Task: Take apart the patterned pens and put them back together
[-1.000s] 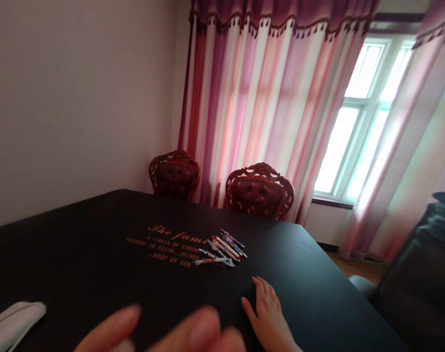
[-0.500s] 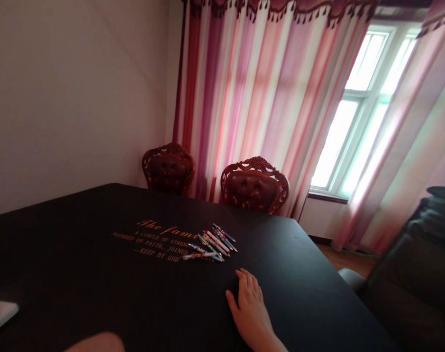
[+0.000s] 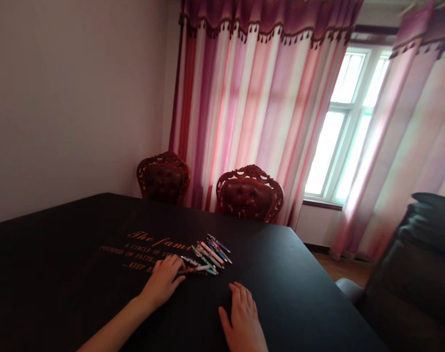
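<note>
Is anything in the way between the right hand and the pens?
Nothing that I can see! Only bare black table lies between the right hand and the pens. The left hand is off to the side, at the left end of the nearest pen, so it isn't blocking.

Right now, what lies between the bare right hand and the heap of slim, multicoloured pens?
In the head view, only smooth black tabletop shows between the right hand and the pens.

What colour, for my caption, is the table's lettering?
The lettering is gold-orange, seen best in the head view.
</note>
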Motion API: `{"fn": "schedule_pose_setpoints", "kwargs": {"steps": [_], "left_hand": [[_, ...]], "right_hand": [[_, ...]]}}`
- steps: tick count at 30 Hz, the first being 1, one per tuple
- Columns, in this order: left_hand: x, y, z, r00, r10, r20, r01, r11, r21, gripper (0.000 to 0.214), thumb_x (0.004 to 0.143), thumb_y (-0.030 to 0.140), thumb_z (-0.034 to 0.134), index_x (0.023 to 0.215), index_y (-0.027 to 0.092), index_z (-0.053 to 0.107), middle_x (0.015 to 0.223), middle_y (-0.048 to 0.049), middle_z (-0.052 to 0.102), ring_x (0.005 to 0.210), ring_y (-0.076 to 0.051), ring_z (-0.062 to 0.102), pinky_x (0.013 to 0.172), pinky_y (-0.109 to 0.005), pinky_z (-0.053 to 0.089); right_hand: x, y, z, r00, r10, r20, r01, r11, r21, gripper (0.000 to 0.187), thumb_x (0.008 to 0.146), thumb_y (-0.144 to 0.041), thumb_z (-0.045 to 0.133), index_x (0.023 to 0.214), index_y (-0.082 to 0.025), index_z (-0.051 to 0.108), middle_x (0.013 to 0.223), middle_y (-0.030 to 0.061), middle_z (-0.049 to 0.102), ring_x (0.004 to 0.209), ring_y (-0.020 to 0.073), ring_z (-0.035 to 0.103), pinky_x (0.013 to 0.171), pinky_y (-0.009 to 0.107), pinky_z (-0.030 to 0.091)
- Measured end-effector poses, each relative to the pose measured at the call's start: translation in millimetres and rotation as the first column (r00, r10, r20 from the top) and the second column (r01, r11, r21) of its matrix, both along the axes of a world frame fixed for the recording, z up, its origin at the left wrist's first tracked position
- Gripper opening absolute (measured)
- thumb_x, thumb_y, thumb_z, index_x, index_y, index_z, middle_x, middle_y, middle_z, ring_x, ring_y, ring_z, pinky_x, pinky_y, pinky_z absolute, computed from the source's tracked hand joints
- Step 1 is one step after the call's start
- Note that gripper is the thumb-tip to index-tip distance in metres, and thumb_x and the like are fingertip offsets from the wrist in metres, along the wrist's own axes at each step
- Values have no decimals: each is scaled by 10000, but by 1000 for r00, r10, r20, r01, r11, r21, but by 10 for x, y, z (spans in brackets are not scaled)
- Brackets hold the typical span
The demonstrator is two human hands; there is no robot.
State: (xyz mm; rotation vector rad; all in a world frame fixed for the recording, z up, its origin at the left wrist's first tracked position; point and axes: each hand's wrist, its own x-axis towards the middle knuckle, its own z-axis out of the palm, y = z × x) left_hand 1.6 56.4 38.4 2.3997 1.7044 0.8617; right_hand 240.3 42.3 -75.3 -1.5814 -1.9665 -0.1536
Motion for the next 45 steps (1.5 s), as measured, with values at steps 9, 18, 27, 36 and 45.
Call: {"fn": "schedule_pose_setpoints", "kwargs": {"steps": [9, 18, 27, 36, 45], "left_hand": [[4, 131, -367, 977, -124, 171, 145, 983, -114, 158, 957, 195, 451, 878, 203, 588, 869, -15, 668, 782, -162, 629, 716, -264, 504], [162, -77, -676, 851, -299, 433, 382, 917, -117, 64, 909, 185, 502, 919, 204, 562, 895, -17, 631, 830, -168, 590, 768, -257, 444], [123, 13, -689, 762, -212, 612, 385, 908, -163, 119, 825, 223, 635, 926, 178, 592, 867, -23, 627, 795, -181, 585, 719, -258, 440], [129, 46, -682, 758, -165, 631, 388, 892, -233, 213, 868, 362, 593, 795, 163, 615, 716, -1, 592, 689, -165, 540, 643, -250, 404], [139, 62, -689, 752, -148, 643, 383, 891, -243, 259, 862, 405, 590, 767, 164, 590, 702, 2, 590, 674, -162, 534, 633, -252, 394]], "right_hand": [[98, 103, 3, 978, 144, -152, -138, 989, 52, 375, 903, -369, 489, 1230, -199, 558, 1207, 116, 636, 1128, 281, 588, 935, 382, 489], [27, -61, 205, 882, 225, -414, -279, 957, -75, 435, 991, -455, 322, 788, -231, 635, 724, 15, 638, 695, 171, 613, 659, 243, 450], [33, -67, 245, 853, 154, -499, -284, 939, -195, 492, 969, -505, 352, 667, -195, 586, 655, 4, 579, 631, 156, 540, 625, 248, 366], [58, -60, 254, 789, 71, -610, -277, 928, -250, 576, 947, -576, 317, 525, -200, 428, 518, -32, 414, 515, 123, 417, 551, 251, 308], [80, -62, 246, 770, 70, -635, -282, 929, -240, 555, 934, -597, 320, 547, -208, 399, 536, -34, 404, 526, 120, 389, 544, 254, 291]]}}
